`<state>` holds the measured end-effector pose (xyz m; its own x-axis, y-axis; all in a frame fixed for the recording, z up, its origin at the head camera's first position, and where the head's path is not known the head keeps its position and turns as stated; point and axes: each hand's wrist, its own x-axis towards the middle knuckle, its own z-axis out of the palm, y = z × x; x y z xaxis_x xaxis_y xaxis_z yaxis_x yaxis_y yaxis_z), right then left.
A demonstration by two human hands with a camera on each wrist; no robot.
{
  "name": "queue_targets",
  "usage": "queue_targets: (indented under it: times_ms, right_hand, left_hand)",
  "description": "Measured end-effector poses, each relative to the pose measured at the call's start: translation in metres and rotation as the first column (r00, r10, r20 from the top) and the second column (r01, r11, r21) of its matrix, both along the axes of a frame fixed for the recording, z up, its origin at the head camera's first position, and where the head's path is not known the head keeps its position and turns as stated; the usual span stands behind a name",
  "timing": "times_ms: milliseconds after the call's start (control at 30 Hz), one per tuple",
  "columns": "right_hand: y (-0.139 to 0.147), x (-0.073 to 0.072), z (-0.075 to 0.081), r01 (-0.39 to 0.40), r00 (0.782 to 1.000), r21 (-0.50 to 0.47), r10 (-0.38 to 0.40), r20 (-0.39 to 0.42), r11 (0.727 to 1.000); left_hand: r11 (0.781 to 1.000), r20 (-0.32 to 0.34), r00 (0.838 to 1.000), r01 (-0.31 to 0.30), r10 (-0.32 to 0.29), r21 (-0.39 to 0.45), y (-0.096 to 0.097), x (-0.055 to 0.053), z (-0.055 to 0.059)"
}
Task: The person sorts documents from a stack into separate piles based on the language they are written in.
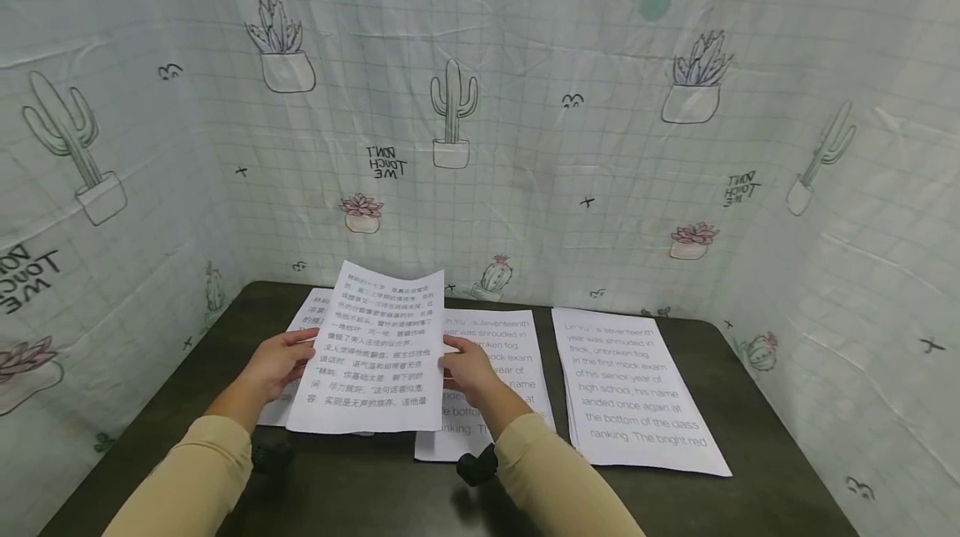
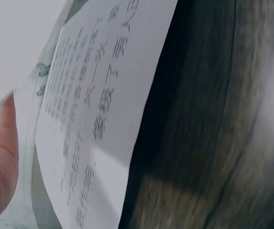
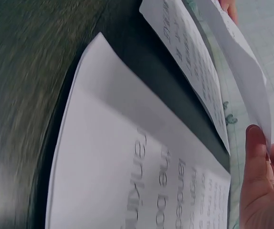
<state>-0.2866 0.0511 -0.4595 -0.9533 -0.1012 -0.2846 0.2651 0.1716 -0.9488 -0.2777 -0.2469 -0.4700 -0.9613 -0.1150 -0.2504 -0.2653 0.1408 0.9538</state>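
Observation:
A white sheet of paper [image 1: 375,345] printed with Chinese text is held up over the table, its top edge slightly curved. My left hand [image 1: 277,363] pinches its left edge, and my right hand [image 1: 468,370] pinches the right edge between thumb and fingers. Beneath it lies another Chinese-text sheet [image 1: 276,414], mostly covered by the raised one. To the right, partly behind my right hand, is a middle pile of English-text sheets [image 1: 513,341]. In the right wrist view the raised sheet [image 3: 247,71] appears nearly edge-on, above the papers on the table.
A further pile of English-text sheets [image 1: 637,395] lies at the right of the dark wood-grain table [image 1: 337,495]. Behind and on both sides hangs a pale curtain [image 1: 510,137] printed with cacti and potted plants.

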Motion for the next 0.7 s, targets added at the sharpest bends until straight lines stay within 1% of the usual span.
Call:
queue_targets:
  times_ms: [133, 267, 367, 500, 700]
  right_hand:
    - [-0.013, 0.001, -0.001, -0.013, 1.000, -0.001, 0.013, 0.004, 1.000]
    - [-0.025, 0.002, -0.001, -0.020, 1.000, -0.003, 0.020, 0.003, 1.000]
    - [-0.033, 0.003, 0.000, -0.020, 1.000, -0.002, 0.020, 0.004, 1.000]
    - [-0.040, 0.004, 0.002, -0.019, 1.000, -0.005, 0.019, 0.012, 1.000]
    - [-0.047, 0.003, 0.000, -0.026, 1.000, -0.019, 0.027, 0.012, 0.999]
  left_hand:
    - [0.999, 0.006, 1.000, -0.002, 0.002, -0.036, -0.011, 0.000, -0.001]
    - [0.999, 0.003, 1.000, -0.007, 0.007, -0.045, -0.021, 0.001, -0.002]
    - [0.998, 0.012, 1.000, -0.019, 0.020, -0.058, -0.027, 0.002, -0.003]
    - [0.996, 0.025, 0.999, -0.043, 0.046, -0.082, -0.032, 0.004, -0.003]
    - [0.991, 0.023, 0.997, -0.076, 0.079, -0.113, -0.035, 0.005, -0.004]
